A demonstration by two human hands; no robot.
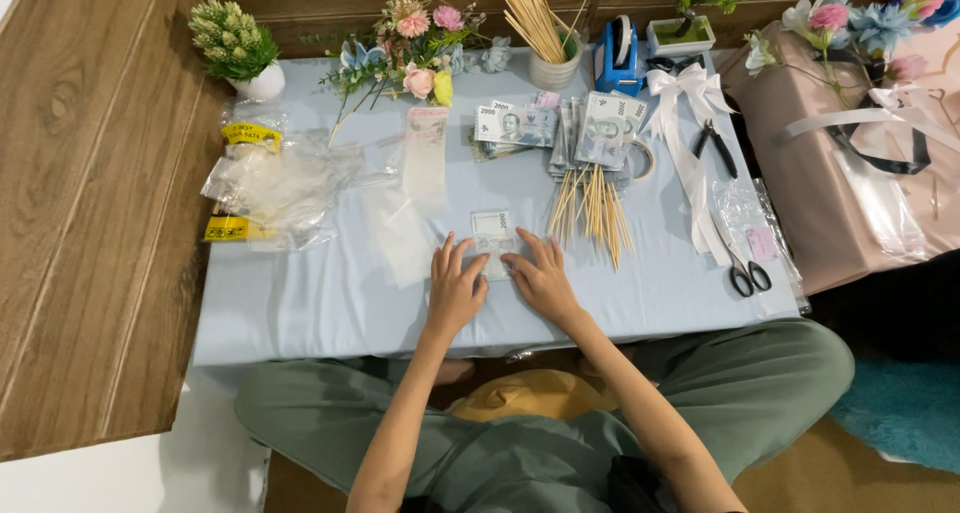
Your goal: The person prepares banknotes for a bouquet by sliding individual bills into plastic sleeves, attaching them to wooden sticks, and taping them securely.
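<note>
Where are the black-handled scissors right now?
In the head view, the scissors lie at the table's right edge, below the white ribbon.

Black-handled scissors (745, 273), a white ribbon bow (690, 85) and a blue tape dispenser (617, 61) lie right.

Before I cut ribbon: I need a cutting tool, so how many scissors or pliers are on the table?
2: scissors near the table's right front edge, and black-handled pliers further back beside the white ribbon bow. Others may be hidden.
</note>
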